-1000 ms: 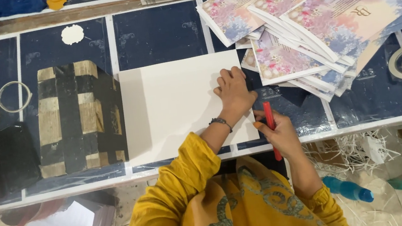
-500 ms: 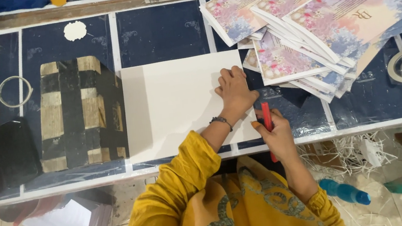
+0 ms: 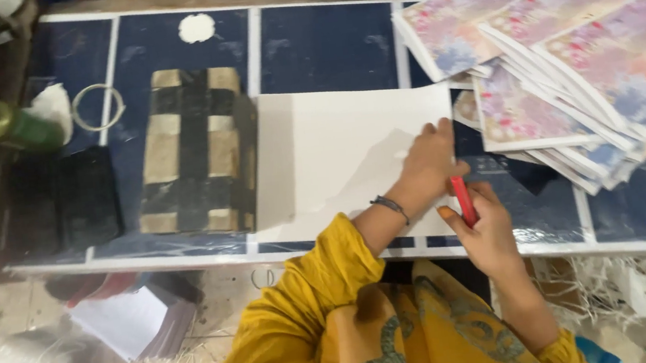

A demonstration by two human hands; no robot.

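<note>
A white sheet (image 3: 336, 156) lies flat on the dark blue table. My left hand (image 3: 431, 162) presses down on its right part, fingers bent over the paper, a dark band on the wrist. My right hand (image 3: 486, 228) is closed around a thin red tool (image 3: 463, 200) that stands upright just right of the left hand, near the sheet's lower right corner. Both arms wear yellow sleeves.
A black and tan striped block (image 3: 195, 148) rests against the sheet's left edge. Fanned floral printed cards (image 3: 566, 60) cover the right of the table. A green bottle (image 3: 9, 126) and a white ring (image 3: 98, 107) are far left. Shredded paper strips (image 3: 598, 288) lie below the table edge.
The view has shifted and moved closer. My hands stay at the sheet's right part, the red tool still held in my right hand.
</note>
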